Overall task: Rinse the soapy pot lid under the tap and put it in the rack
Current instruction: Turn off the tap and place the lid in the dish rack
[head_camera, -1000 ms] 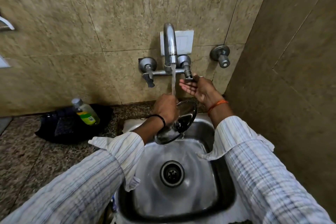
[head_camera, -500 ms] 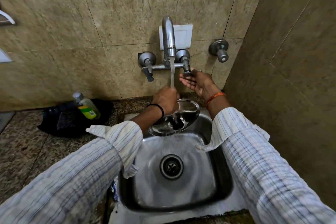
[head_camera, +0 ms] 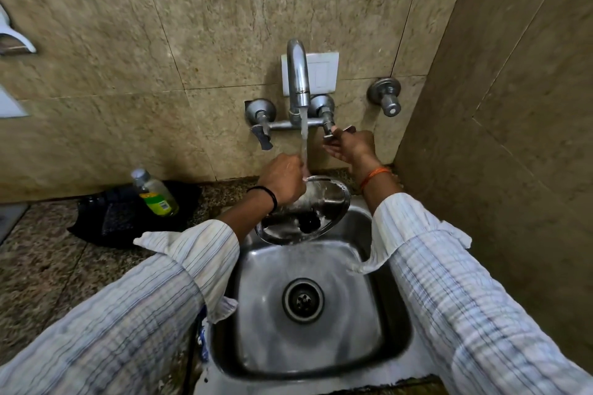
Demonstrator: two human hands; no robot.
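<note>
Head view: left hand (head_camera: pixel 282 178) hides pot lid (head_camera: pixel 317 212) far rim

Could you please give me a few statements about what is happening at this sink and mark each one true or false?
1. Water is running from the tap onto the pot lid. True.
2. The right hand is holding the lid. False: the left hand grips it at its rim, while the right hand is up at the tap's right-hand valve handle.
3. The lid lies flat on the bottom of the sink. False: it is held above the basin, close to the back edge.
4. A bottle with a yellow-green label rests on a dark cloth left of the sink. True.
5. The drain is covered by a plate. False: it is uncovered.
</note>
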